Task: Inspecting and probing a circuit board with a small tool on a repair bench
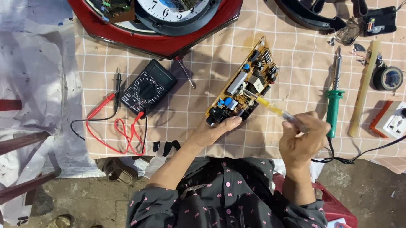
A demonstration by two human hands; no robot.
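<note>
Looking down from the head cam: left hand (213,132) pinches the near end of a tan circuit board (243,85), thumb on the top edge, fingers under, so it's clamped on the board. The board lies at an angle on the checked cloth (219,58), far end pointing up-right, components facing up. Right hand (303,134) is closed round a yellow-handled screwdriver (276,111), tip resting among the parts near the board's middle. Hands are apart, w/ the board between them.

Around them: black multimeter (148,86) w/ red and black leads to the left, a red-rimmed wall clock (162,20) at the top, a green-handled soldering iron (334,99) just beside the right hand, a wooden stick, a tape roll and a white socket block (392,119) further right.

Risks, as I judge: the board is held at one end only, so pressure from the tip could make it pivot or skid on the cloth. The tip could slip and bridge or nick nearby parts. The iron's cord runs under the right wrist; if it's hot, a snag could drag it onto the hand or cloth.
</note>
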